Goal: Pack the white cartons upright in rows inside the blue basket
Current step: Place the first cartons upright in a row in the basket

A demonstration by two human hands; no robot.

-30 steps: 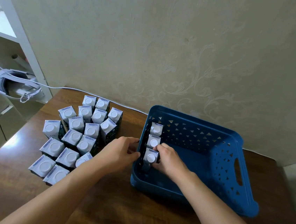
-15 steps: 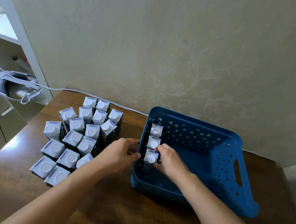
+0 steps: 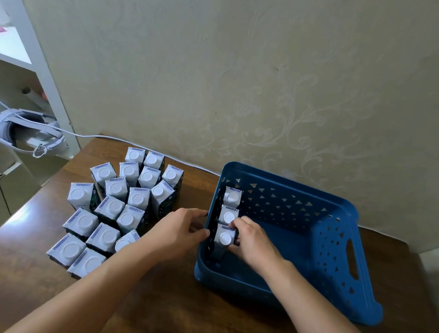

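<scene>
Wooden table [image 3: 183,322]: blue basket [image 3: 338,260], 3 cartons [image 3: 228,216] upright; right hand [image 3: 252,240] gripping nearest.

The basket [image 3: 322,231] is showing a deep blue, with little triangle holes making a dotty pattern in its walls. The cartons in the basket [image 3: 228,216] are showing white tops with round white caps. The cartons on the table [image 3: 117,204] are looking white on top too, with a thin strip of blue print at one edge, and dark sides with small pale specks. The table [image 3: 170,318] is glowing dark brown with wood streaks. The wall [image 3: 248,88] is showing pale beige with curly swirl shapes. The headset [image 3: 24,132] is looking white and grey.
</scene>
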